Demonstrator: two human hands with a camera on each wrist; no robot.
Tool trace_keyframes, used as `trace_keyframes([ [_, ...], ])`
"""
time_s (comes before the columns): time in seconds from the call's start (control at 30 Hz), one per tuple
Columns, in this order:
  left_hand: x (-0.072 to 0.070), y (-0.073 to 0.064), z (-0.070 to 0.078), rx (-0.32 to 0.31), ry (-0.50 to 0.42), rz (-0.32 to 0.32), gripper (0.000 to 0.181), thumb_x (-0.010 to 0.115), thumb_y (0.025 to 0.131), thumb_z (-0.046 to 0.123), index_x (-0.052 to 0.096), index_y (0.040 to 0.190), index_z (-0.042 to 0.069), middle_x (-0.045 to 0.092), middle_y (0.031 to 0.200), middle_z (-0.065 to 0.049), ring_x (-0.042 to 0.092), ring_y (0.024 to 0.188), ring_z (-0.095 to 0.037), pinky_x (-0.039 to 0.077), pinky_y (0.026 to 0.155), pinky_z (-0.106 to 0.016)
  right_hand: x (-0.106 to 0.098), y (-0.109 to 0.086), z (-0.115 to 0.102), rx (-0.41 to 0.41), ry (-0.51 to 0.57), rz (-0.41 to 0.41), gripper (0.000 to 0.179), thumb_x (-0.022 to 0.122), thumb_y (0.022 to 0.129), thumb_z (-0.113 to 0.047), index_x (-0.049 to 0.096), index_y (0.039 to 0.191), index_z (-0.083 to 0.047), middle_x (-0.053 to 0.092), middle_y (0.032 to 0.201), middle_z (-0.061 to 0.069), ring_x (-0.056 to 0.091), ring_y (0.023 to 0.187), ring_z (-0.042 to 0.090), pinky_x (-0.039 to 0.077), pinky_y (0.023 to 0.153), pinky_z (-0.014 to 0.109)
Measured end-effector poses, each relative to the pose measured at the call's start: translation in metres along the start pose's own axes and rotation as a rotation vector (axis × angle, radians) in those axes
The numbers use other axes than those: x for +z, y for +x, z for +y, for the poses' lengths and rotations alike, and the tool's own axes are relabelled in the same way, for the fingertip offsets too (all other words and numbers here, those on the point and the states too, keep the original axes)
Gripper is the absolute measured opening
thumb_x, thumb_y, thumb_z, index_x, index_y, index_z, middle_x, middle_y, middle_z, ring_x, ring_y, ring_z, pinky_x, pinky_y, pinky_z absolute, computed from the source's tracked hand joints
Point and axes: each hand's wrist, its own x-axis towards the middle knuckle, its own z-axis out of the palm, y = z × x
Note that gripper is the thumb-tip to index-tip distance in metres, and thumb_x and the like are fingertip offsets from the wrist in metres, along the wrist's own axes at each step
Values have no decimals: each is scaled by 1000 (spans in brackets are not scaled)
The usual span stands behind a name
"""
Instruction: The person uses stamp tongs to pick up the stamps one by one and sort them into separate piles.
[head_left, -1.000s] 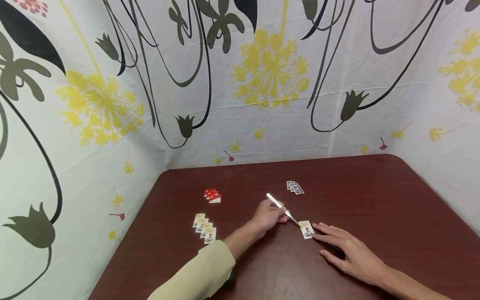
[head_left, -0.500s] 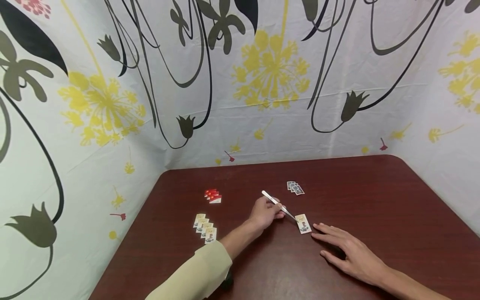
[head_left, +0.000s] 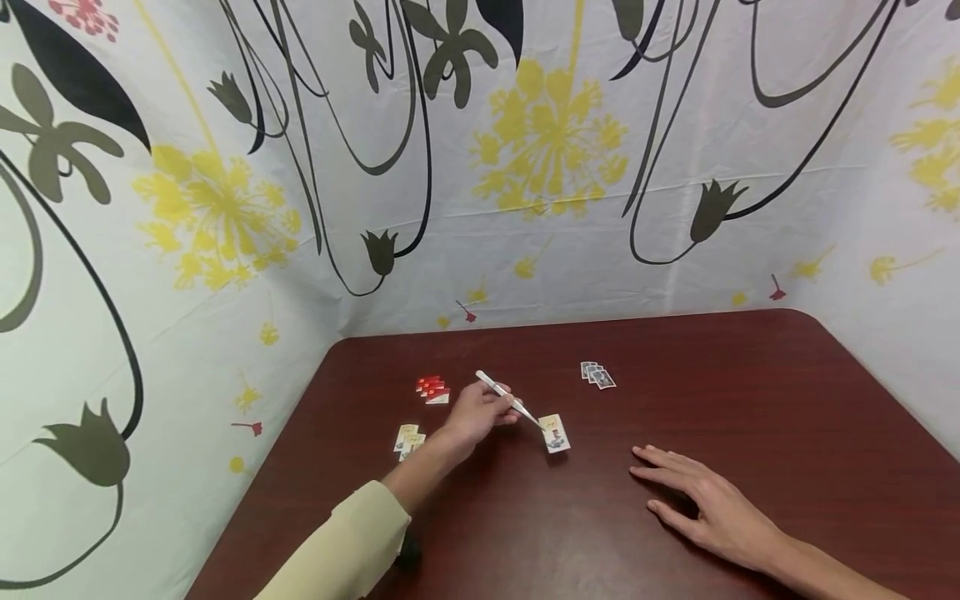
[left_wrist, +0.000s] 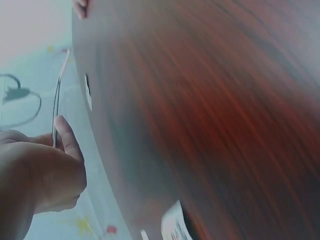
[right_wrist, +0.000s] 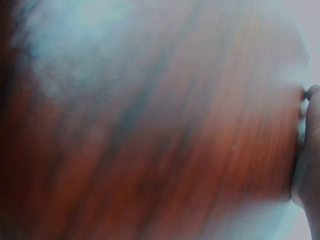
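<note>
My left hand point(head_left: 474, 414) pinches white tweezers point(head_left: 491, 384) between thumb and fingers. At the tweezers' tips is a small cream card point(head_left: 556, 435) with a yellow and grey print; a shadow beneath suggests it is off the table. In the left wrist view the thumb point(left_wrist: 70, 140) presses along the tweezers point(left_wrist: 56, 100). My right hand point(head_left: 708, 500) lies on the table at the right, fingers spread, holding nothing. Left of my left hand lie overlapping cream cards point(head_left: 407, 438) of like print, partly hidden by the forearm.
Overlapping red-and-white cards point(head_left: 432, 389) lie at the back left of the dark red-brown table point(head_left: 712, 375). A fan of grey picture cards point(head_left: 597, 375) lies at the back middle. Behind the table hangs a white flower-patterned cloth point(head_left: 465, 242).
My left hand has moved left with the tweezers, carrying the cream card away from my right hand. The forearm now covers part of the cream cards. My right hand has stayed in place.
</note>
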Motion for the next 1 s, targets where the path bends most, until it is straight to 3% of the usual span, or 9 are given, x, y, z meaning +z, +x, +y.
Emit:
trace_keyframes([
  [0.4, -83, -23, -2, -23, 137, -31, 25, 57, 104, -8, 51, 125, -20, 71, 100, -21, 71, 79, -16, 68, 80, -29, 2, 0, 1, 2, 17, 1, 56, 89, 85, -12, 72, 138, -18, 63, 148, 9, 55, 140, 24, 25, 117, 6],
  [0.6, -120, -36, 3, -22, 263, -16, 21, 58, 104, -6, 55, 121, -18, 74, 96, -21, 73, 78, -19, 69, 82, -37, 1, 1, 0, -3, 12, 0, 56, 89, 85, -12, 72, 137, -18, 63, 148, 9, 54, 141, 22, 25, 118, 6],
  [0.8, -144, -48, 7, -6, 401, -32, 23, 60, 104, -4, 56, 121, -19, 75, 92, -19, 74, 81, -26, 69, 83, -43, 1, 1, 1, -13, 7, 4, 57, 90, 84, -11, 72, 138, -18, 63, 148, 9, 55, 140, 23, 25, 118, 6],
  [1.0, -155, -56, 12, 26, 603, -74, 11, 63, 103, 0, 63, 99, -10, 73, 82, -15, 73, 78, -26, 65, 73, -36, 1, 1, 1, -9, 17, 0, 57, 89, 85, -11, 71, 138, -18, 63, 148, 9, 54, 140, 22, 25, 117, 6],
])
